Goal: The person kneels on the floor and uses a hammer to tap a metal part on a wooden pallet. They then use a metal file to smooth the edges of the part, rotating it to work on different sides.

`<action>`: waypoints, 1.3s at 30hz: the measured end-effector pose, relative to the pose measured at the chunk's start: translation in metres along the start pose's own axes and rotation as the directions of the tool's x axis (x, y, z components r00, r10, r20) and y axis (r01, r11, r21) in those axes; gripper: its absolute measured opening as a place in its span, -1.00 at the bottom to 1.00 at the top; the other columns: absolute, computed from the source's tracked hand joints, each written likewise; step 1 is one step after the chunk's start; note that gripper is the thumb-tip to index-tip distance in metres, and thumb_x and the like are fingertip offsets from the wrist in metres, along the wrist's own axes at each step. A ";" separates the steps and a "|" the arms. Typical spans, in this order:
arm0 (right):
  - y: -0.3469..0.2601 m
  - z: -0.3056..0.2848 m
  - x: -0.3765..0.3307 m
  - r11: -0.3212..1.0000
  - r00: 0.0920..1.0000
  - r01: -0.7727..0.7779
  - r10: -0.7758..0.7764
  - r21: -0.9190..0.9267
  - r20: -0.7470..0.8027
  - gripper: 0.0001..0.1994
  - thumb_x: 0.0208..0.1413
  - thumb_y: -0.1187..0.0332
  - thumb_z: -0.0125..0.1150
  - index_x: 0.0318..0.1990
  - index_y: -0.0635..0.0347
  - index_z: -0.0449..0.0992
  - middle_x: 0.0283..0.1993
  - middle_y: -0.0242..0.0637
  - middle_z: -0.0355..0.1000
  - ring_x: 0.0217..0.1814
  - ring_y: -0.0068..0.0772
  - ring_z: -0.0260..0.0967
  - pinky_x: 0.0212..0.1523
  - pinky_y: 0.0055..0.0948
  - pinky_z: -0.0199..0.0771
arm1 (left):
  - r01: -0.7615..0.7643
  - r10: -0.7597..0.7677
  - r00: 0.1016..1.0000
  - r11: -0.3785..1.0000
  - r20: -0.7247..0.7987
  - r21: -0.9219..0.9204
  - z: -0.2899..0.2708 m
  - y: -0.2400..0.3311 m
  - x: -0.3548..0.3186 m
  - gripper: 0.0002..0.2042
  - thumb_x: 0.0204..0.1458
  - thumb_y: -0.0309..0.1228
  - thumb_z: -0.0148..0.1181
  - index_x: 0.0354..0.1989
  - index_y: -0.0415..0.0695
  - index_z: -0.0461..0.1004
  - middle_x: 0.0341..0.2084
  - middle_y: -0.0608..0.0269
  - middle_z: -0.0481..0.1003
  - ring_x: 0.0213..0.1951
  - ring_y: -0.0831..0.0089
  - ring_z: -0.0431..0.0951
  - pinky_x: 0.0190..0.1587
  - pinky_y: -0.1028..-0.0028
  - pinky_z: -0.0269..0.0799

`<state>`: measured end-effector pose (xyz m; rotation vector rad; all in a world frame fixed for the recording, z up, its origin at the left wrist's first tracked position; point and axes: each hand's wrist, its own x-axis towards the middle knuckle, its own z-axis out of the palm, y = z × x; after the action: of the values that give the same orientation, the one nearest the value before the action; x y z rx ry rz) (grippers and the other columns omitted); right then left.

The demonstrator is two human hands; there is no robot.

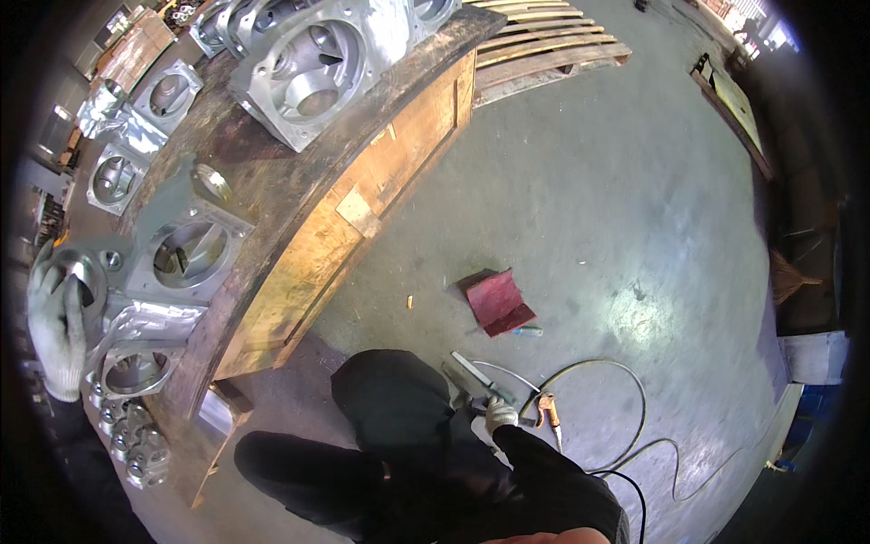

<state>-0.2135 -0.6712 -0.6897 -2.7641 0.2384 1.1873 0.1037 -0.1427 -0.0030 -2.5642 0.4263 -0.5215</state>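
Castings (186, 249) crowd the bench; left hand (56, 322) lies spread on one, right hand (498, 412) grips a floor tool (476, 381), work unfinished.

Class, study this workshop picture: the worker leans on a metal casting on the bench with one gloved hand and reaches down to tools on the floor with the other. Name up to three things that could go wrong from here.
1. The hose loops across the floor beside the legs; a foot might catch in it.
2. The right hand grips a tool low down while the left hand props on a casting at the bench end; the stretched stance could slip.
3. The big casting sits close to the bench edge and might be knocked off.
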 end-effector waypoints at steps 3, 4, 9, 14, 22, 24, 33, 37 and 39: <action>0.003 -0.006 -0.023 0.997 0.995 0.078 -0.079 -0.013 -0.056 -0.54 0.25 0.27 0.00 0.26 0.22 0.29 -0.02 -0.03 0.53 -0.08 -0.01 0.62 -0.23 -0.02 0.65 | -0.062 0.062 0.992 0.998 -0.108 0.006 -0.009 0.023 0.014 -0.80 0.18 -0.47 0.08 -0.29 -0.37 0.57 -0.14 -0.14 0.53 0.15 -0.12 0.46 0.22 0.12 0.35; 0.004 -0.012 -0.029 0.996 0.996 0.083 -0.084 -0.018 -0.035 -0.52 0.24 0.26 -0.01 0.28 0.23 0.28 -0.02 -0.03 0.53 -0.08 0.00 0.62 -0.24 -0.02 0.65 | -0.069 0.067 0.986 0.998 -0.152 -0.006 -0.012 0.029 0.017 -0.84 0.15 -0.49 0.13 -0.31 -0.35 0.58 -0.17 -0.10 0.54 0.12 -0.10 0.49 0.20 0.13 0.38; 0.026 -0.056 -0.065 0.984 0.991 0.086 -0.101 0.155 0.089 -0.46 0.23 0.09 0.09 0.30 0.15 0.30 0.00 0.09 0.55 0.03 0.12 0.58 -0.09 0.03 0.60 | -0.022 0.016 0.948 1.000 -0.319 -0.015 -0.024 0.046 0.017 -0.86 0.06 -0.39 0.29 -0.43 -0.21 0.58 -0.30 0.03 0.54 0.00 -0.01 0.54 0.09 0.15 0.46; 0.046 -0.119 -0.114 0.963 0.974 0.171 -0.198 0.210 0.112 -0.40 0.11 -0.11 0.29 0.18 0.08 0.45 -0.02 0.03 0.59 0.08 0.14 0.54 0.01 0.03 0.51 | -0.029 0.003 0.984 0.990 -0.179 -0.141 -0.041 0.042 0.011 -0.79 0.02 -0.33 0.27 -0.24 -0.19 0.54 -0.13 0.02 0.51 0.14 -0.04 0.45 0.18 0.11 0.38; -0.011 -0.253 -0.149 0.755 0.921 0.216 0.053 0.619 -0.386 -0.49 0.16 0.02 0.30 0.15 0.13 0.48 -0.10 0.15 0.56 -0.01 0.25 0.53 -0.10 0.06 0.54 | -0.046 -0.198 0.858 0.889 -0.473 -0.455 -0.020 0.125 -0.077 -0.71 0.24 -0.23 0.13 0.06 -0.08 0.44 0.05 0.09 0.46 0.19 0.04 0.43 0.26 0.10 0.32; -0.040 -0.300 -0.152 0.715 0.781 0.438 -0.002 0.545 -0.625 -0.52 0.24 0.09 0.26 0.16 0.22 0.43 -0.37 0.07 0.54 -0.28 0.16 0.58 -0.30 -0.03 0.55 | -0.046 -0.259 0.872 0.802 -0.416 -0.595 0.000 0.160 -0.106 -0.70 0.28 -0.20 0.10 0.08 -0.08 0.43 0.05 0.08 0.46 0.15 0.04 0.46 0.21 0.09 0.37; -0.188 -0.417 -0.224 -0.019 0.638 0.699 -0.434 0.715 -0.636 -0.51 0.39 0.18 0.17 0.29 0.38 0.37 -0.09 -0.34 0.49 -0.07 -0.59 0.40 0.02 -0.54 0.44 | 0.220 -0.198 0.905 -0.542 0.378 -0.811 0.062 0.289 -0.130 -0.52 0.48 -0.13 -0.24 0.30 -0.25 0.35 0.16 0.11 0.47 0.21 0.30 0.44 0.35 0.29 0.27; -0.238 -0.394 -0.254 -0.035 0.733 0.373 -0.602 0.927 -0.317 -0.64 0.39 0.05 0.15 -0.13 0.22 0.49 -0.36 -0.44 0.44 -0.44 -0.60 0.38 -0.39 -0.53 0.43 | 0.003 -0.131 0.951 -0.901 0.279 -0.433 0.050 0.297 -0.132 -0.42 0.47 0.05 -0.35 0.15 -0.14 0.51 -0.06 0.23 0.54 -0.06 0.41 0.50 0.09 0.31 0.41; -0.249 -0.385 -0.261 -0.103 0.705 0.359 -0.621 0.927 -0.342 -0.64 0.37 0.03 0.16 -0.14 0.19 0.49 -0.42 -0.47 0.41 -0.57 -0.61 0.33 -0.54 -0.55 0.34 | 0.045 -0.142 0.883 -0.924 0.448 -0.380 0.042 0.292 -0.139 -0.36 0.43 0.13 -0.35 0.14 -0.14 0.53 -0.09 0.22 0.55 -0.15 0.42 0.51 -0.10 0.40 0.46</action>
<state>-0.0699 -0.4700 -0.2234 -1.1971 -0.0860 0.6026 -0.0591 -0.3156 -0.2263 -5.3463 -0.0991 0.3493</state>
